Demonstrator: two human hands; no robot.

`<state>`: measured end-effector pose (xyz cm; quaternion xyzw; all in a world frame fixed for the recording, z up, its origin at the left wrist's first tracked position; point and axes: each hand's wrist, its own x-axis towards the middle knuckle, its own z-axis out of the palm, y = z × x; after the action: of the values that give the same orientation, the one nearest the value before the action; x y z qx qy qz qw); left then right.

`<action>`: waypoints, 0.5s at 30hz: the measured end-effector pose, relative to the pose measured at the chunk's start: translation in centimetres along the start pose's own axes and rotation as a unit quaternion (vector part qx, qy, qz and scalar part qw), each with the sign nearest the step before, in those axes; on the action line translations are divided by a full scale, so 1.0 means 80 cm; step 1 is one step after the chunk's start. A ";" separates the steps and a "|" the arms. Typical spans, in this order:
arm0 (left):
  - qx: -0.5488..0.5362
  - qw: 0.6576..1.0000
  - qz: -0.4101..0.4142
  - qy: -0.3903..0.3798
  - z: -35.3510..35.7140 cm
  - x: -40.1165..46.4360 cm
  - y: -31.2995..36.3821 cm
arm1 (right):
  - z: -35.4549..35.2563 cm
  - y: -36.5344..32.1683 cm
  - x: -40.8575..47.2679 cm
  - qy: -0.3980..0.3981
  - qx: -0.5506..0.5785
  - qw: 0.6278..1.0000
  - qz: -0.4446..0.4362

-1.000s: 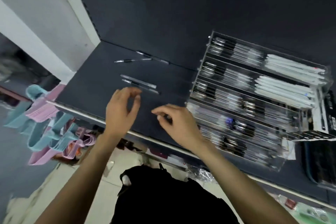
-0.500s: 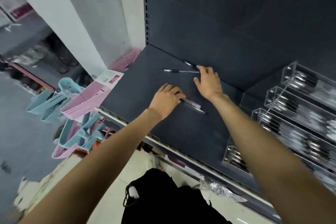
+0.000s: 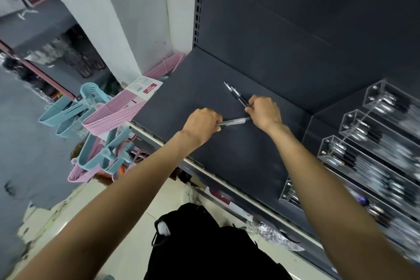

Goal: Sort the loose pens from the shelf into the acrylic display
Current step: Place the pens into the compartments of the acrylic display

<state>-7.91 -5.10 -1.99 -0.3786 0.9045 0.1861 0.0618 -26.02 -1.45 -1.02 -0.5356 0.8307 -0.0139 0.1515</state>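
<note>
Both hands are gripping pens above the dark shelf [image 3: 204,88], the left hand [image 3: 201,124] pinching one [image 3: 231,122], the right hand [image 3: 264,111] clutching two [image 3: 236,94], and should be carrying them level, tips aligned, toward the acrylic display [image 3: 372,134] at right.

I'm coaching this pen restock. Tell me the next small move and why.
Probably lift both hands and swing right to the acrylic display. The left hand already grips pens, the right hand pinches two more, and no loose pens show on the dark shelf, so picking looks finished.
</note>
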 end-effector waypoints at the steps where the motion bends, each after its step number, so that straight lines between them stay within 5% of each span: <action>1: -0.018 1.000 -0.017 0.005 0.002 -0.004 -0.001 | -0.003 0.006 -0.015 0.005 0.035 0.999 0.009; 4: -0.255 0.961 -0.103 0.030 0.005 -0.030 -0.001 | -0.016 0.021 -0.065 0.029 0.249 0.966 0.061; 7: -0.642 0.758 -0.114 0.028 -0.001 -0.069 0.031 | -0.029 0.016 -0.121 -0.022 0.496 0.864 0.082; 9: -0.720 0.688 -0.091 0.026 -0.001 -0.091 0.056 | -0.034 0.009 -0.149 -0.056 0.549 0.831 0.067; 15: -0.756 0.649 -0.075 0.049 0.008 -0.127 0.110 | -0.037 0.009 -0.186 -0.051 0.544 0.837 0.033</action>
<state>-6.97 7.51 2.55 -0.3690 0.4207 0.7814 -0.2761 -21.75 11.73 5.18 -0.3394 0.6976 -0.4312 0.4607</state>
